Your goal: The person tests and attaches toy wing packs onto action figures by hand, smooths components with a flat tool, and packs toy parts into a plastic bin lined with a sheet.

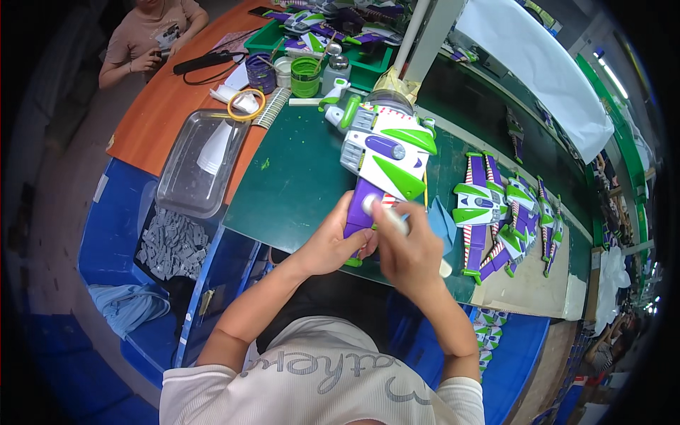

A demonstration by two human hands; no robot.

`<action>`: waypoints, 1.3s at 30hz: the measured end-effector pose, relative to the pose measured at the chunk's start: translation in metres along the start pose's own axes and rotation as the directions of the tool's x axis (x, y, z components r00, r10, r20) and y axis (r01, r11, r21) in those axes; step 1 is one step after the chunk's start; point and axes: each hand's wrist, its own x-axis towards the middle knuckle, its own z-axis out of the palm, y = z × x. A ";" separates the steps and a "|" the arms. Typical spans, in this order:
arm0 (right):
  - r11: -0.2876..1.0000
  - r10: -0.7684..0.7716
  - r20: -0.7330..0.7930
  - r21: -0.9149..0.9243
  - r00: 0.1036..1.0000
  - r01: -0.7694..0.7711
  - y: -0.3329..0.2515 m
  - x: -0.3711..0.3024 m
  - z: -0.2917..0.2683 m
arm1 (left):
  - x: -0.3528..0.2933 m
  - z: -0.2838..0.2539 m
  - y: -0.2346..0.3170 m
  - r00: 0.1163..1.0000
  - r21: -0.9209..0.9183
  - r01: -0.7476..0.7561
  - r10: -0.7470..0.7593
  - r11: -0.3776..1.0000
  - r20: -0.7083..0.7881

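A toy winged jet pack (388, 149) in white, green and purple is tilted up over the bench in front of me. My left hand (329, 241) grips its purple lower wing, fingers closed around it. In my right hand (412, 248) is a white stick-like tool (445, 269) with a pale rounded tip at the purple wing. The tip is blurred, and I cannot tell whether it touches or what kind of tool it is. A blue cloth or sheet (440, 221) lies just beyond my right hand.
Several finished-looking toy jet packs (482, 205) lie at the right. Paint jars (305, 76) and a green crate (372, 65) stand at the back. A clear tray (185, 177) sits left, above a bin of grey parts (173, 241). Another person (152, 35) is at far left.
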 end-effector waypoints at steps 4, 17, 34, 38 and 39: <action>0.998 -0.030 0.013 -0.050 0.999 0.031 0.001 0.001 -0.003 | 0.001 0.000 0.001 0.998 0.118 -0.017 0.023 0.993 -0.052; 0.997 -0.074 0.054 0.002 0.996 0.074 -0.005 -0.003 -0.005 | 0.005 0.004 0.006 0.998 0.059 -0.022 0.025 0.998 -0.052; 0.999 0.025 0.047 0.045 0.999 -0.027 0.005 0.000 -0.005 | 0.002 0.009 0.003 0.998 0.009 -0.026 0.027 1.000 -0.065; 0.995 0.034 0.027 0.090 0.999 -0.036 0.015 0.013 -0.002 | 0.002 -0.002 -0.004 1.000 -0.008 -0.010 0.010 1.000 -0.009; 0.988 0.026 0.036 0.150 0.999 -0.031 0.019 0.012 0.001 | 0.003 -0.007 -0.005 1.000 -0.052 0.012 -0.011 0.999 0.013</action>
